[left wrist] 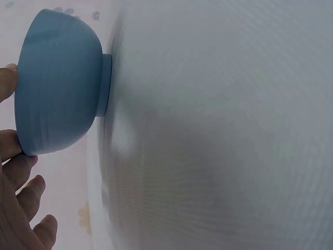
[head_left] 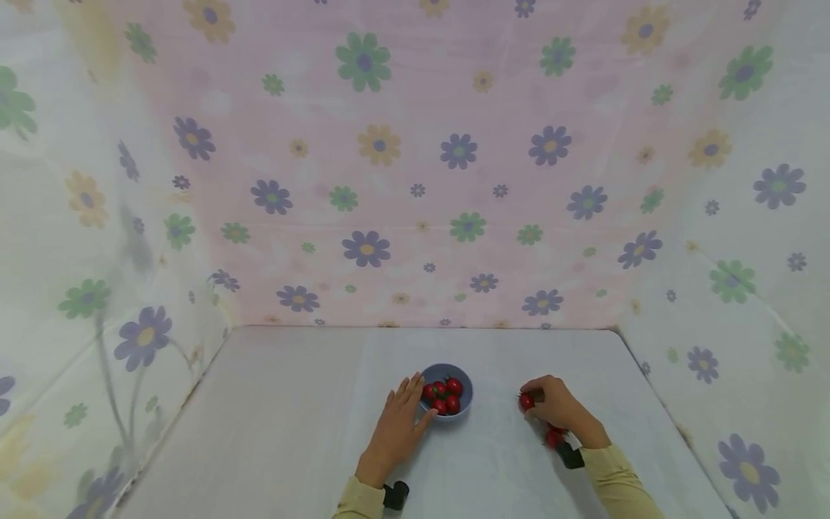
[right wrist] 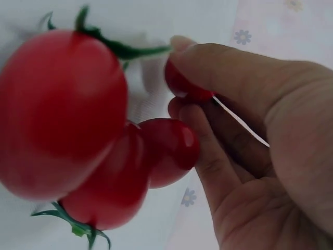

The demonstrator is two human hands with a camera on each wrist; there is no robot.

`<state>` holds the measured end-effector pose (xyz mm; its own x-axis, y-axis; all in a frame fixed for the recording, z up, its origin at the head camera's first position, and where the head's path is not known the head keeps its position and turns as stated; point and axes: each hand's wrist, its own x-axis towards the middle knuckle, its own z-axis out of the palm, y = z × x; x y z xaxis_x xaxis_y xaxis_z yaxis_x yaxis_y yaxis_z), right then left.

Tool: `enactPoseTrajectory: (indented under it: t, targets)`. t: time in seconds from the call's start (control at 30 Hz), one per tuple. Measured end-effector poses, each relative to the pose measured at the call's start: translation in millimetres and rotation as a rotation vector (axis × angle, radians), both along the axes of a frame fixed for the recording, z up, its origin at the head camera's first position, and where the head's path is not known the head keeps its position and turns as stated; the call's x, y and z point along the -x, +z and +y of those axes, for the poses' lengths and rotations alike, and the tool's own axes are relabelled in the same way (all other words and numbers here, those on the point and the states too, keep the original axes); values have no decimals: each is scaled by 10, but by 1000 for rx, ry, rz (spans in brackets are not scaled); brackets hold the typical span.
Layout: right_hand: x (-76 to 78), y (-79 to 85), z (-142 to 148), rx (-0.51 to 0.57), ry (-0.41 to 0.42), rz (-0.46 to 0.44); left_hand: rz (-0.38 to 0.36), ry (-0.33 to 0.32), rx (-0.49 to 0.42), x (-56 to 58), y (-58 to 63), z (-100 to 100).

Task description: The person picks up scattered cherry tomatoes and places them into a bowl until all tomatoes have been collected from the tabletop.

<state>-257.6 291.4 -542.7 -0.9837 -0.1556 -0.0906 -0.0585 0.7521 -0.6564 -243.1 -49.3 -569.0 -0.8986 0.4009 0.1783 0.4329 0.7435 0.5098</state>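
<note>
A blue bowl [head_left: 470, 402] with several red cherry tomatoes [head_left: 454, 387] in it stands on the white table. My left hand [head_left: 395, 430] touches the bowl's left side, its fingers nearly straight and its thumb at the near rim. In the left wrist view, the bowl [left wrist: 62, 86] shows its outer wall and foot, with fingertips against the rim. To the right of the bowl, my right hand [head_left: 563, 407] pinches a cherry tomato [right wrist: 184, 83] between thumb and fingers. More loose cherry tomatoes [right wrist: 62, 114], some with green stems, lie close beside that hand, partly hidden by it in the head view.
The white tabletop [head_left: 279, 418] runs back to a pink flowered cloth [head_left: 415, 216]. Similar pale flowered cloth walls stand at the left and right edges of the table. A small black device [head_left: 570, 455] sits at the right wrist, and another black device [head_left: 396, 495] at the left.
</note>
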Motion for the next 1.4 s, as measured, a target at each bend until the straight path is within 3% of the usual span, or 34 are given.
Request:
enactPoseTrajectory:
  t: [0.2, 0.9, 1.4]
  targets:
    - [-11, -18, -1, 17, -13, 12, 7, 2, 5, -6, -5, -1]
    - [-47, -124, -103, 182, 79, 130, 36, 11, 65, -9, 49, -2]
    - [-124, -30, -302, 226, 138, 191, 66, 1, 100, -1, 33, -23]
